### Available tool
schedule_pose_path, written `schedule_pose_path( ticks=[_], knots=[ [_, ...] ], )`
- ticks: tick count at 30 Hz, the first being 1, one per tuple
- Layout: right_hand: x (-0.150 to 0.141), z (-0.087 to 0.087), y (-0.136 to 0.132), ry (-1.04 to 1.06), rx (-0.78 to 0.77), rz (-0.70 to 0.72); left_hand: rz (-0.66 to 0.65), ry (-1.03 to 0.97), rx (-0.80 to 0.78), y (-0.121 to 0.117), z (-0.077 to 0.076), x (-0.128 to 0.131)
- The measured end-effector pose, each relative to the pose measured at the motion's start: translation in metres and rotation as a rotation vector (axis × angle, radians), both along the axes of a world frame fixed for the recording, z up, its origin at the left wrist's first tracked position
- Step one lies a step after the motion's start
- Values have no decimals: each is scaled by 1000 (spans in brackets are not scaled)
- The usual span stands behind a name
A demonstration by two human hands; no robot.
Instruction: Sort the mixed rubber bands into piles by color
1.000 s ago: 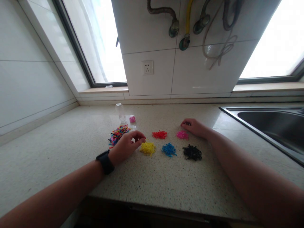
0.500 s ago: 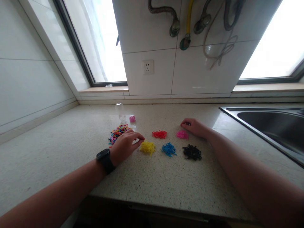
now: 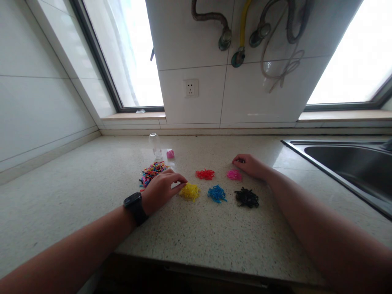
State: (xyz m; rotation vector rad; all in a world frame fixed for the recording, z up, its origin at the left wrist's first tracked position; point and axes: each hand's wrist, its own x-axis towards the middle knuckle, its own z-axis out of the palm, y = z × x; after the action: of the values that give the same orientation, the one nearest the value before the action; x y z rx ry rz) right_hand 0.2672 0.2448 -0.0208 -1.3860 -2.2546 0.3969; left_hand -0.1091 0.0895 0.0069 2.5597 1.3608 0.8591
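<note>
My left hand [image 3: 163,185], with a black watch [image 3: 135,207] on its wrist, is at the left edge of a pile of yellow rubber bands [image 3: 190,192]. Its thumb and forefinger are pinched; anything between the tips is too small to make out. Partly behind this hand lies a mixed heap of coloured rubber bands [image 3: 151,171]. My right hand [image 3: 247,164] rests with curled fingers just behind a pile of pink rubber bands [image 3: 234,175]; whatever it may hold is hidden. Between the hands are piles of red rubber bands [image 3: 205,174] and blue rubber bands [image 3: 217,194]. Black rubber bands [image 3: 246,197] lie nearer me.
An upside-down clear bottle [image 3: 155,146] and a pink cap [image 3: 170,154] stand behind the mixed heap. A metal sink [image 3: 301,152] is set into the counter [image 3: 196,237] at the right. A wall socket [image 3: 191,87] and pipes are on the tiled wall.
The left thumb and forefinger tips have shifted only slightly beside the yellow pile. My right hand stays in place. The piles look the same, apart from a small camera shift.
</note>
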Motion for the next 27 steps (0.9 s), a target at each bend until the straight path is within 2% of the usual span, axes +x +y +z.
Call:
schedule_pose_path(
  ticks=[5, 8, 13, 18, 23, 27],
  knots=[
    [-2, 3, -4, -7, 4, -2, -30, 16, 43, -3, 4, 3],
    [-2, 4, -5, -11, -1, 2, -97, 71, 83, -8, 7, 7],
    [-1, 1, -2, 2, -5, 2, -347, 198, 102, -30, 18, 22],
    [-1, 0, -1, 3, -3, -6, -589, 164, -78, -60, 28, 45],
    [-1, 3, -4, -15, 1, -16, -668, 170, -175, -71, 20, 56],
    [-1, 4, -4, -25, -5, -11, -653, 206, -132, -69, 9, 55]
  ],
)
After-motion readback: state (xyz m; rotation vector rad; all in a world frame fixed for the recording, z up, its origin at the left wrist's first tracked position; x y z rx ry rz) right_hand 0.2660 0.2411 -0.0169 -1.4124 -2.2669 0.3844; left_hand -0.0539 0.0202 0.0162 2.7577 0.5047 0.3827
